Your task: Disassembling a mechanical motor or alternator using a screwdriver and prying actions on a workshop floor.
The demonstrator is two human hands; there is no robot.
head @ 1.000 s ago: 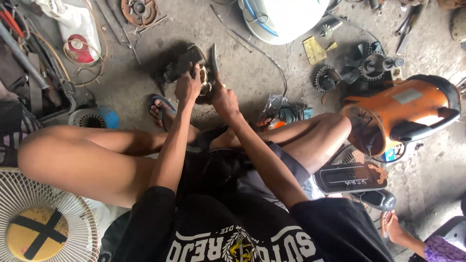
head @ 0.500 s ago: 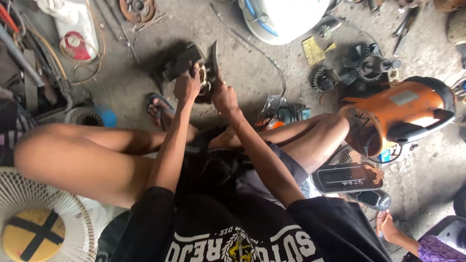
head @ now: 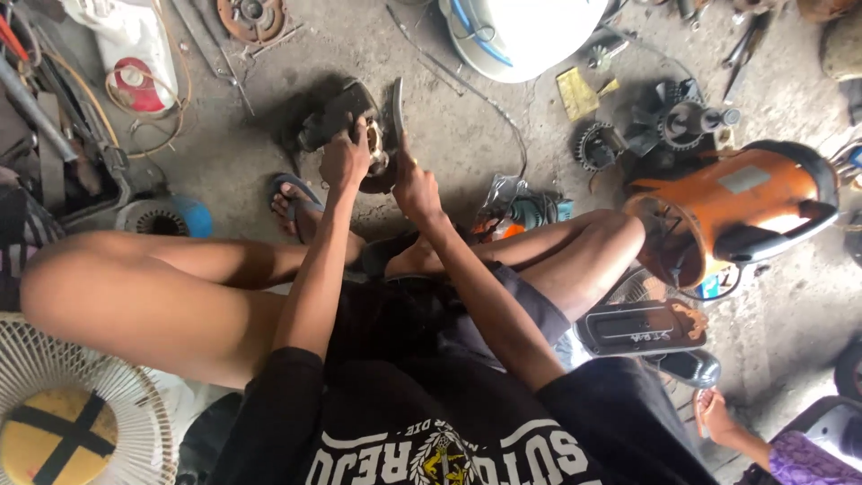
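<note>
Sitting on the floor (head: pixel 503 171), person braced a dark motor part (head: pixel 346 121) far-centre between the feet. Left hand (head: pixel 346 160) clenched on its body to steady it. Right hand (head: pixel 415 184) gripped a thin flat blade (head: pixel 396 112), upright against the part. Orange fan housing (head: pixel 736 211) lay right.

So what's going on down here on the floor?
A person sits on a concrete floor with both arms stretched out over a small dark motor-like part. The left hand grips it from above, while the right hand holds a thin flat metal tool against its side. Around them lie gears, an orange fan housing, a white fan grille and a white dome-shaped cover. Another person's foot shows at the lower right.
</note>
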